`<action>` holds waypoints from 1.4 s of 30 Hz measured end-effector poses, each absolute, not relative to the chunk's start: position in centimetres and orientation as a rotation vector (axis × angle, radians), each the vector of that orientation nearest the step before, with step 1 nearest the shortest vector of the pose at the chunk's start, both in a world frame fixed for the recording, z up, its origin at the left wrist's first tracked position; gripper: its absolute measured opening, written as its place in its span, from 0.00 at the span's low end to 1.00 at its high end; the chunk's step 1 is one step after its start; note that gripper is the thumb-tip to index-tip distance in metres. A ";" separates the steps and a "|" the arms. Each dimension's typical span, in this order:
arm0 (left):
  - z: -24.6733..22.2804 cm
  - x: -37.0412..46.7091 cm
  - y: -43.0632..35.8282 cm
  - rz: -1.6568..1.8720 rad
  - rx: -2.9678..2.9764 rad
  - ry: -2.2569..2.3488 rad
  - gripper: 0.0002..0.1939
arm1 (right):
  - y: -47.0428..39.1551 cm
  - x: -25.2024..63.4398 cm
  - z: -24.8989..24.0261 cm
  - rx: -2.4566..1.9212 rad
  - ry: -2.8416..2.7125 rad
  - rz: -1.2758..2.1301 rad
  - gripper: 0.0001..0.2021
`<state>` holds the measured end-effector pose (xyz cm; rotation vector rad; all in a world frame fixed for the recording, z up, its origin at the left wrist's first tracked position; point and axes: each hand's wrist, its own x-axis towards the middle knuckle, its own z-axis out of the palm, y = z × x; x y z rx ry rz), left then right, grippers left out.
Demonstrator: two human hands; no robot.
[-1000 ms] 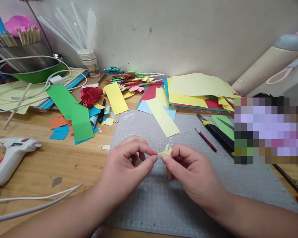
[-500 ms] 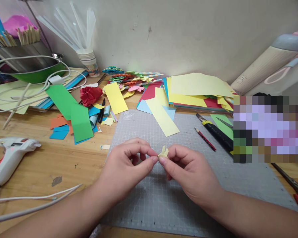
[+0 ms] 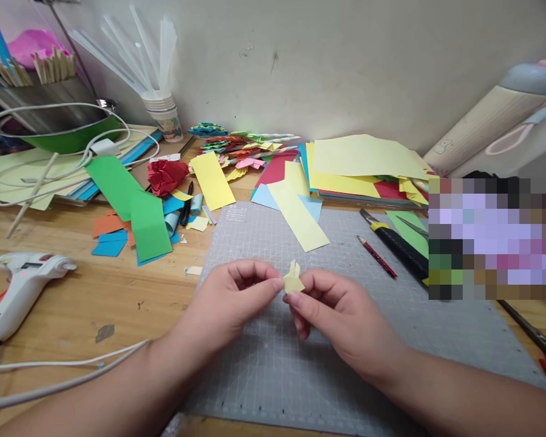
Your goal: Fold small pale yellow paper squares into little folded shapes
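Note:
A small folded piece of pale yellow paper [image 3: 293, 281] is held above the grey cutting mat [image 3: 264, 376], with two narrow points sticking up from it. My left hand [image 3: 236, 300] pinches its left edge between thumb and forefinger. From the other side, my right hand [image 3: 339, 312] grips its lower right part, thumb in front and fingers curled behind. Beyond the hands, a pale yellow paper strip [image 3: 300, 218] lies over light blue paper [image 3: 312, 207] on the mat. To the right of it rests a red and black pencil [image 3: 377, 257].
A utility knife [image 3: 395, 246] and red-handled scissors [image 3: 532, 334] lie on the right. At left are a white glue gun [image 3: 25, 291], its cable, and green paper strips [image 3: 150, 227]. A red crumpled paper flower [image 3: 167, 176] and stacked coloured sheets [image 3: 368, 161] sit farther back.
The folded paper has turned, so its points stand more upright and its broad face shows. It has shifted slightly left, and the left fingers have moved a little with it.

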<state>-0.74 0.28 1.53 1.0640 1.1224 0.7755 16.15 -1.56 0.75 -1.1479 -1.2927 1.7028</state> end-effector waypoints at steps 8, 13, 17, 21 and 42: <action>1.2 -0.9 0.1 0.720 1.208 1.137 0.13 | -1.3 16.2 0.5 -1.143 -1.117 1.805 0.13; 1.5 -0.8 0.1 0.693 1.363 1.047 0.12 | -1.5 16.1 0.4 -1.046 -1.049 1.913 0.12; 1.8 -0.8 0.0 0.703 1.364 1.007 0.13 | -1.6 16.1 0.3 -0.979 -1.006 1.960 0.12; 1.9 -0.8 -0.3 0.723 1.339 0.968 0.13 | -1.6 16.1 0.2 -0.932 -0.979 1.990 0.11; 0.6 -0.5 -0.3 0.794 1.054 0.902 0.10 | -1.5 16.1 0.5 -1.072 -1.157 1.802 0.13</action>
